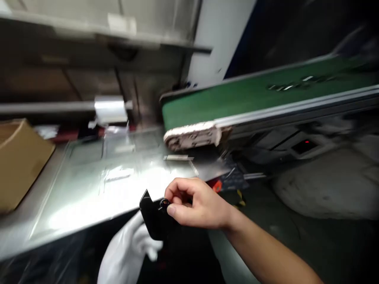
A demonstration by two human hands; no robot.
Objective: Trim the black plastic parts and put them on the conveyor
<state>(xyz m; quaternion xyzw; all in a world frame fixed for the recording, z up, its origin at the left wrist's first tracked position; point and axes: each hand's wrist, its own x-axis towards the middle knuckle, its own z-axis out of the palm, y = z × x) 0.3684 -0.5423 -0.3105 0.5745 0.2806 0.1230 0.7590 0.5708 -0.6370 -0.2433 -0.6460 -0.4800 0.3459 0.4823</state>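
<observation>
A glossy black flat-faced part (151, 217) with a small ring-like piece (164, 203) on it is held in front of me, off the table's near edge. My left hand (133, 240), in a white glove, grips the part from behind and below; some of its fingers are hidden by it. My bare right hand (192, 203) is closed, thumb and forefinger pinching at the ring-like piece on the part's right side. The lower right of the black part merges with the dark background.
A shiny table (89, 197) with a few thin items (177, 157) lies ahead. At the left stands a cardboard box (23, 165). A green conveyor belt (213, 100) with small dark parts (290, 86) runs to the right. A white roll (111, 109) hangs behind, and a pale sack (316, 183) is at right.
</observation>
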